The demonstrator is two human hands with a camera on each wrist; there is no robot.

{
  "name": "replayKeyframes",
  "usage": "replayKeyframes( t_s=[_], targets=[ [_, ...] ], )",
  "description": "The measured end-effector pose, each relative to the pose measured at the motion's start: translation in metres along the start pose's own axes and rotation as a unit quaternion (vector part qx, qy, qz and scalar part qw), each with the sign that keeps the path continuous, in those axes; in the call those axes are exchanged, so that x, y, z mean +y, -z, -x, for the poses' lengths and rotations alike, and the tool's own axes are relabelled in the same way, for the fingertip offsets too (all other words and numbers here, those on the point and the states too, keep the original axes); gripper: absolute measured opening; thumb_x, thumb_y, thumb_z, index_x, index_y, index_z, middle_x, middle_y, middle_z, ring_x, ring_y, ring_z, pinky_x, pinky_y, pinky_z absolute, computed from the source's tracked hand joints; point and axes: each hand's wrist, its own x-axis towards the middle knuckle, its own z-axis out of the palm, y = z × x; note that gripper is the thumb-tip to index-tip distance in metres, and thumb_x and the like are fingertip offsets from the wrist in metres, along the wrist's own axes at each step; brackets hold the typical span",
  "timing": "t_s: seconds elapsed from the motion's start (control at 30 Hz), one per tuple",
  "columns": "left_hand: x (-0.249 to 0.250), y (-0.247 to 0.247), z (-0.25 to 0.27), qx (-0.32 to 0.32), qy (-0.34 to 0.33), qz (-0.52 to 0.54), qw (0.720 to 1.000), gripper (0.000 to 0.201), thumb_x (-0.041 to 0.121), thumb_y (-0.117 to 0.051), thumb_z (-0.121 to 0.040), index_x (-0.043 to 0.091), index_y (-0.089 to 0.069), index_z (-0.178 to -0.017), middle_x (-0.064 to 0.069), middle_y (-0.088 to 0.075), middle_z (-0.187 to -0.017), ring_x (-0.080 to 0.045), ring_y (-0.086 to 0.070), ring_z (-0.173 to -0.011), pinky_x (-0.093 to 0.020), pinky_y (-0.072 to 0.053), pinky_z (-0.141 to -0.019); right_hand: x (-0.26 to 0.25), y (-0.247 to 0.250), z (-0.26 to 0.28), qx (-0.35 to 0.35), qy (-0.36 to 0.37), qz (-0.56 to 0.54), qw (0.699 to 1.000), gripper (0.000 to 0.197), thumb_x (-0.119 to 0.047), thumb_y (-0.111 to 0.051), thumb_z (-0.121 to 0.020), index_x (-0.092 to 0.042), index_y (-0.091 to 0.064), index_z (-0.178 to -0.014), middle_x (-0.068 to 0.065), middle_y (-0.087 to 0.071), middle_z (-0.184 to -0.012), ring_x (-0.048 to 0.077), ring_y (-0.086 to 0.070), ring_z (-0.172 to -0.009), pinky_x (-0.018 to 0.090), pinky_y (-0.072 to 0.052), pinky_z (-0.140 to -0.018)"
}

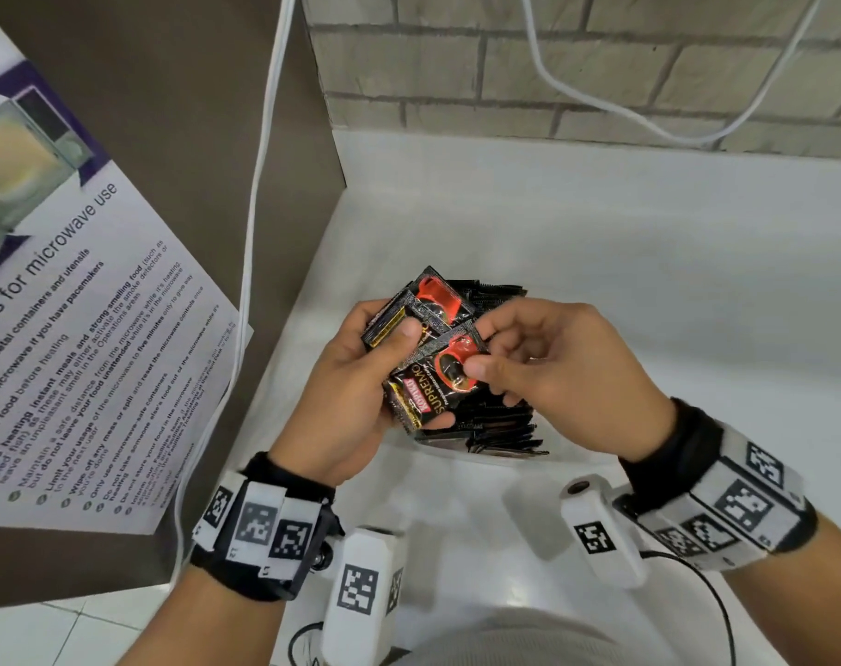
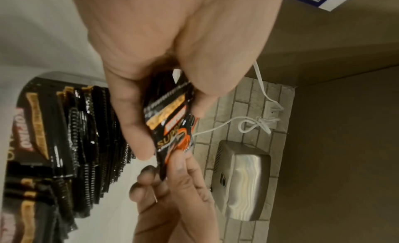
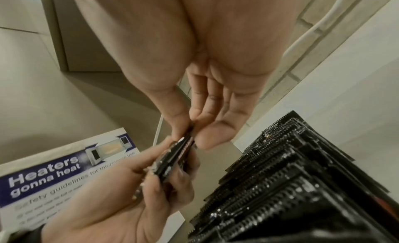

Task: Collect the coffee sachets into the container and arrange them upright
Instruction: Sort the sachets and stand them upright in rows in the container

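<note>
Head view: both hands pinching sachets.

Head view looks steeply down at the bench; both wrist views (very close) share the held sachets.

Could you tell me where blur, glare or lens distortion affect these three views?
Head view: sharp centre, edges bowed, the poster stretched. Left wrist view: the held sachet smeared, glare on the metal dispenser. Right wrist view: the sachets in the container glint, blurred nearest the lens.
</note>
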Motion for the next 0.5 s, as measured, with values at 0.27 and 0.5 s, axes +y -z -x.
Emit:
replayKeyframes(
  t_s=[0.27, 0.5],
  targets=[
    [-0.001, 0.007, 0.000, -0.011, -0.015, -0.066, 0.998, 0.025, 0.018, -0.062, -0.098, 0.019, -0.054, -0.122, -0.002, -0.073, -0.111, -0.030, -0.077, -0.091, -0.048, -0.062, -0.056, -0.010, 0.012, 0.001, 0.054, 0.035, -0.002, 0.998, 0.027, -0.009, -0.069, -0.078, -0.029, -0.079, -0.091, 0.000, -0.069, -0.088, 0.027, -0.067, -0.075, 0.041, -0.056, -0.074],
    [-0.001, 0.003, 0.002, -0.079, 0.010, -0.060, 0.995, 0.043, 0.020, -0.073, -0.090, 0.017, -0.054, -0.128, -0.007, -0.071, -0.113, -0.031, -0.074, -0.089, -0.044, -0.060, -0.055, -0.010, -0.002, -0.003, 0.037, 0.042, -0.011, 0.998, 0.049, -0.008, -0.090, -0.072, -0.027, -0.070, -0.113, -0.002, -0.071, -0.089, 0.027, -0.065, -0.077, 0.037, -0.059, -0.074]
  ],
)
